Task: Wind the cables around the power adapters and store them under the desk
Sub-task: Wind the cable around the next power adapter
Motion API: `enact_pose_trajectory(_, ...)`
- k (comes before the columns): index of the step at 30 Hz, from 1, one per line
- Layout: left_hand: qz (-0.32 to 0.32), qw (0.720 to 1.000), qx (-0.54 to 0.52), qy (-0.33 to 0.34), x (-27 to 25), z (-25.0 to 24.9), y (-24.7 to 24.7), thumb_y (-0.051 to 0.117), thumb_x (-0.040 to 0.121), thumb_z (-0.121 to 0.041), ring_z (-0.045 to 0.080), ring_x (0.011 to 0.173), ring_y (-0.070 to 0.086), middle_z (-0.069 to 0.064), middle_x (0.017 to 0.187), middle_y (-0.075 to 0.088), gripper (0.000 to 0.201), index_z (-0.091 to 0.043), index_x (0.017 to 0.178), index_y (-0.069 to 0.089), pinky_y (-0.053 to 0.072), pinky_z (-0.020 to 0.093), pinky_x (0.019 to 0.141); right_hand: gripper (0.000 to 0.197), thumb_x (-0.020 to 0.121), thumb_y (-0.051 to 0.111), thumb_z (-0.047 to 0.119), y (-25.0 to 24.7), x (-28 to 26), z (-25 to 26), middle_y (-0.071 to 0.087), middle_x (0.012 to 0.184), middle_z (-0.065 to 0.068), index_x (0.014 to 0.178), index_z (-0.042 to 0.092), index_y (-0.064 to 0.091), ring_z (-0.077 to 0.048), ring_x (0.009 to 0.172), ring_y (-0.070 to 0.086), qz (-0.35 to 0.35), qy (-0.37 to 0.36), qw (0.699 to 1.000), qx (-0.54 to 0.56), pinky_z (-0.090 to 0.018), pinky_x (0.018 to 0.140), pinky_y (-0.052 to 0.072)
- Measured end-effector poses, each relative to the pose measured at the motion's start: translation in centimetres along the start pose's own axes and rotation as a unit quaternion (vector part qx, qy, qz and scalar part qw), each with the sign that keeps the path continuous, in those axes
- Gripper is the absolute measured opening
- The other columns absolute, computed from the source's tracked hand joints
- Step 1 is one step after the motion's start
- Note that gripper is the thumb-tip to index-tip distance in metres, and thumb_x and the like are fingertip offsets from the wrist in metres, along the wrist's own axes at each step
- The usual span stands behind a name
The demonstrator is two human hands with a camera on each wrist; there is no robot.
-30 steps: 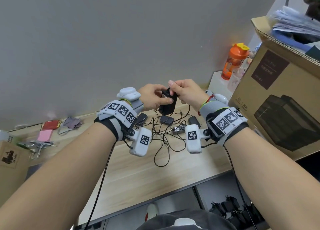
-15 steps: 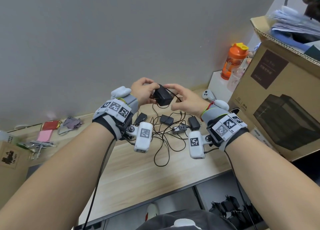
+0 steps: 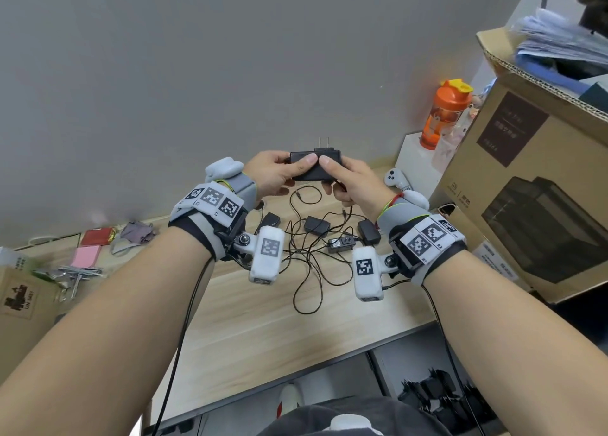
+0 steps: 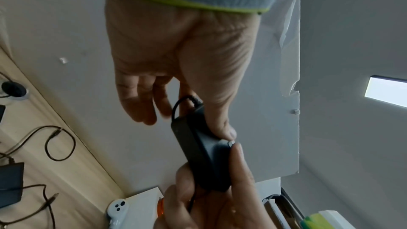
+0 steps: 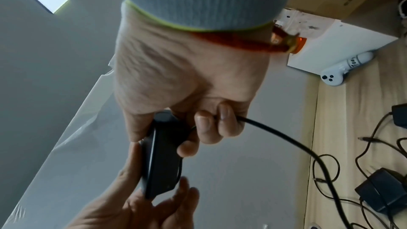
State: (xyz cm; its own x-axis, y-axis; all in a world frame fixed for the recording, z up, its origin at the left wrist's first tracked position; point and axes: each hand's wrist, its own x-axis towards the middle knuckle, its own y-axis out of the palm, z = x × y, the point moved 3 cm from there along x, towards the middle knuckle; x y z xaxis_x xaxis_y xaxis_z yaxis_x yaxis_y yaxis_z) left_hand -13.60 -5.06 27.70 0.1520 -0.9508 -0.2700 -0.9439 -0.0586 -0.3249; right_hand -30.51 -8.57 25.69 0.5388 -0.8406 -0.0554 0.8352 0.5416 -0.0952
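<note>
Adapter [image 3: 315, 169] horizontal, long axis left-right, 2 prongs up, gripped by left hand [image 3: 274, 176] & right hand [image 3: 355, 185].

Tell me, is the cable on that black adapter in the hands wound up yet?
Not fully. The power adapter is held between both thumbs, while its cable trails loose from the right hand toward the desk.

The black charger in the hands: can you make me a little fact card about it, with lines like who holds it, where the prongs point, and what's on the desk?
held thing: black power adapter
left hand: grips the adapter's left end
right hand: grips the right end, fingers curled round its cable
prongs: pointing up, away from the person
position: lifted above the desk
on the desk: other adapters in tangled cables
nearby: orange bottle, cardboard box
</note>
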Motion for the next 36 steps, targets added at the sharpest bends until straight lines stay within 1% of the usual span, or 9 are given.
enact_pose_trajectory(5, -0.049, 0.991, -0.117, 0.031, 0.0, -0.3, 0.1, 0.069, 0.087, -0.045, 0.025, 0.098, 0.070, 0.012, 0.105, 0.071, 0.051, -0.004, 0.116, 0.062, 0.056, 0.039, 0.090, 0.030, 0.100, 0.047, 0.047, 0.2, -0.2, -0.3, 0.030, 0.059, 0.007, 0.089, 0.025, 0.066, -0.008, 0.048, 0.020, 0.041, 0.032, 0.999, -0.003, -0.021, 0.043, 0.016)
enact_pose_trajectory(9, -0.105, 0.979, -0.174, 0.038, 0.3, -0.8, -0.3, 0.066, 0.092, -0.038, 0.024, 0.076, 0.069, 0.010, 0.091, 0.068, 0.039, -0.003, 0.109, 0.060, 0.059, 0.032, 0.075, 0.037, 0.102, 0.048, 0.040, 0.2, -0.7, -0.5, 0.019, 0.054, 0.001, 0.085, 0.019, 0.074, -0.015, 0.047, 0.015, 0.056, -0.007, 0.995, -0.082, -0.027, 0.047, 0.014)
enact_pose_trajectory(13, -0.173, 0.967, -0.186, 0.037, 0.4, -0.5, -0.7, 0.068, 0.091, -0.033, 0.017, 0.055, 0.066, 0.010, 0.085, 0.063, 0.033, -0.009, 0.096, 0.046, 0.057, 0.031, 0.060, 0.035, 0.101, 0.050, 0.038, 0.6, -1.1, 0.5, 0.023, 0.048, 0.011, 0.085, 0.019, 0.074, -0.014, 0.046, 0.017, 0.115, -0.018, 0.983, -0.144, -0.029, 0.048, 0.017)
enact_pose_trajectory(15, -0.155, 0.970, -0.188, 0.010, 0.4, -0.2, -0.8, 0.067, 0.092, -0.033, 0.016, 0.056, 0.065, 0.009, 0.083, 0.063, 0.033, -0.008, 0.101, 0.048, 0.055, 0.027, 0.056, 0.037, 0.102, 0.049, 0.036, 0.6, -1.2, 1.1, 0.026, 0.042, 0.013, 0.090, 0.012, 0.075, -0.008, 0.042, 0.022, 0.112, -0.029, 0.976, -0.185, -0.023, 0.046, 0.021)
enact_pose_trajectory(18, -0.104, 0.983, -0.150, -0.011, 0.3, 0.4, -1.1, 0.068, 0.091, -0.032, 0.016, 0.053, 0.063, 0.011, 0.083, 0.062, 0.030, -0.008, 0.101, 0.053, 0.050, 0.021, 0.048, 0.034, 0.101, 0.052, 0.030, -0.8, -0.4, 1.2, 0.036, 0.039, 0.016, 0.090, 0.006, 0.074, -0.003, 0.040, 0.034, 0.010, -0.039, 0.980, -0.195, -0.011, 0.047, 0.029)
enact_pose_trajectory(22, -0.025, 0.994, -0.101, -0.024, -0.2, 0.7, -0.8, 0.067, 0.092, -0.031, 0.015, 0.053, 0.062, 0.010, 0.093, 0.062, 0.036, -0.003, 0.113, 0.060, 0.052, 0.018, 0.051, 0.020, 0.094, 0.063, 0.037, -2.3, 0.7, 0.6, 0.071, 0.082, 0.004, 0.088, 0.020, 0.071, -0.001, 0.074, 0.060, -0.060, -0.028, 0.983, -0.173, -0.021, 0.076, 0.046)
enact_pose_trajectory(26, 0.018, 0.994, -0.100, -0.045, -0.7, 0.4, -0.4, 0.067, 0.092, -0.033, 0.018, 0.061, 0.065, 0.011, 0.101, 0.064, 0.043, -0.003, 0.121, 0.060, 0.053, 0.019, 0.053, 0.030, 0.092, 0.064, 0.042, -2.3, 0.3, 0.9, 0.057, 0.049, 0.021, 0.093, 0.013, 0.073, 0.008, 0.048, 0.051, -0.019, 0.004, 0.985, -0.173, -0.007, 0.053, 0.036)
enact_pose_trajectory(30, 0.014, 0.988, -0.145, -0.049, -1.0, -0.2, 0.2, 0.072, 0.087, -0.035, 0.022, 0.076, 0.068, 0.012, 0.104, 0.065, 0.045, -0.003, 0.118, 0.062, 0.055, 0.021, 0.056, 0.026, 0.089, 0.070, 0.035, -2.0, 0.2, 0.7, 0.058, 0.050, 0.021, 0.094, 0.009, 0.073, 0.007, 0.051, 0.053, -0.013, -0.008, 0.987, -0.160, -0.005, 0.054, 0.035)
enact_pose_trajectory(36, -0.075, 0.989, -0.129, -0.004, -0.8, -0.4, 0.0, 0.087, 0.072, -0.028, 0.016, 0.059, 0.068, 0.011, 0.094, 0.069, 0.051, 0.001, 0.108, 0.065, 0.052, 0.016, 0.049, 0.025, 0.087, 0.072, 0.036, -1.7, 0.2, 0.8, 0.061, 0.064, 0.013, 0.090, 0.012, 0.076, 0.006, 0.054, 0.050, -0.015, -0.021, 0.986, -0.163, -0.007, 0.057, 0.037)
